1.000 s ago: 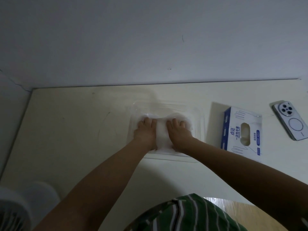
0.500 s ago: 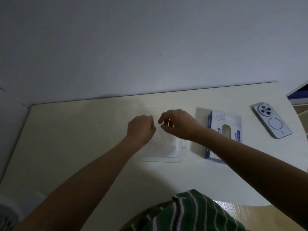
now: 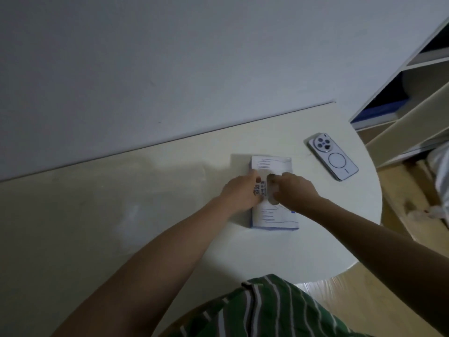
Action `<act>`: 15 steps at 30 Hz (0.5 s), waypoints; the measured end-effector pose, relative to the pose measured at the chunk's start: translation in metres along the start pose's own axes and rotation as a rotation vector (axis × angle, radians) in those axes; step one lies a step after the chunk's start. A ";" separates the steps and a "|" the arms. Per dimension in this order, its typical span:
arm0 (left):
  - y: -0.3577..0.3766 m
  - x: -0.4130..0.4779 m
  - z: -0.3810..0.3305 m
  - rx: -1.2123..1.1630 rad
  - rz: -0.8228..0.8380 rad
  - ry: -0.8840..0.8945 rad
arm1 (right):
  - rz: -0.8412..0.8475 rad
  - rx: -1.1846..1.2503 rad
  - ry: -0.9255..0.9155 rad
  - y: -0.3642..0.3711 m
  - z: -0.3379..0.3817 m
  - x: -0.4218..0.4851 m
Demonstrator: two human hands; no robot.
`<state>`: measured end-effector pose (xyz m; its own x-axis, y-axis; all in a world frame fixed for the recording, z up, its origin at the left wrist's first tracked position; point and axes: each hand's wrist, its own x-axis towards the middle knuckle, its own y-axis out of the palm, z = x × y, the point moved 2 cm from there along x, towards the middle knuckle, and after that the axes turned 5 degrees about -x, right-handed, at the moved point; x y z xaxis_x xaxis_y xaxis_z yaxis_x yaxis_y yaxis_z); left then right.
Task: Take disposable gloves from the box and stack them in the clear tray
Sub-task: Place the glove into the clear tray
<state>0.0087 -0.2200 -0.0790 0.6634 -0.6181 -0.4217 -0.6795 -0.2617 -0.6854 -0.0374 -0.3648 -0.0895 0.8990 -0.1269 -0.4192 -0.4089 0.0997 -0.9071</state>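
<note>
Cream table top point(image 3: 97, 227) runs along a pale wall point(image 3: 170, 57) at the far side, and its left stretch is broad, bare room for moving. The clear tray cannot be made out in the blur there. Right of centre, the left hand point(image 3: 239, 192) lies on the left edge of the glove box point(image 3: 272, 218), its fingers bent over the edge and holding the box down. The box lies flat, white with blue trim, with blue outline drawings of gloves at its far and near ends. Dark characters sit beside its oval opening, too blurred to read. The right hand point(image 3: 294, 190) is over that opening with its fingers curled and bunched at the slot. Whether they pinch a glove cannot be told, nor what is in the box. Further right and apart from the box, a smartphone point(image 3: 332, 158) lies face down, showing a round camera cluster and a ring mark. It lies near the table's rounded right edge. Beyond that edge stands a shelf unit point(image 3: 413, 93).
</note>
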 end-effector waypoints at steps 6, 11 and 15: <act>0.023 0.017 0.007 0.085 0.031 -0.095 | -0.026 -0.140 -0.021 0.009 0.006 0.008; 0.027 0.020 0.012 0.109 0.052 -0.143 | -0.064 -0.039 -0.088 0.003 0.001 0.012; 0.026 0.021 0.009 0.116 0.039 -0.147 | -0.166 0.305 -0.221 -0.013 -0.014 0.008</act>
<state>0.0078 -0.2334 -0.1107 0.6815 -0.5094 -0.5255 -0.6706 -0.1472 -0.7270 -0.0269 -0.3811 -0.0820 0.9745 0.0455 -0.2198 -0.2200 0.3876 -0.8952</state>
